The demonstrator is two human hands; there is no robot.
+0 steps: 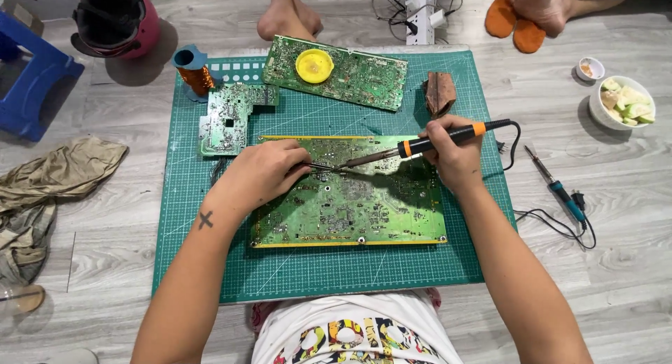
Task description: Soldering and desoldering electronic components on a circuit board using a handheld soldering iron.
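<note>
A large green circuit board [350,210] lies on a green cutting mat [315,273] on the floor. My right hand [451,150] grips a black and orange soldering iron [427,143], whose tip rests on the board's upper middle. My left hand [262,171] holds thin metal tweezers [322,166], and their point meets the iron's tip. Both forearms reach in from the bottom of the view.
A second long circuit board [357,75] with a yellow lid [314,65] and a smaller board [225,119] lie at the mat's far side, beside a copper coil [196,77] and a brown pad [439,92]. A blue-handled tool [560,185], a bowl [623,101], other people's bare feet [287,14] and a power strip [420,10] surround the mat.
</note>
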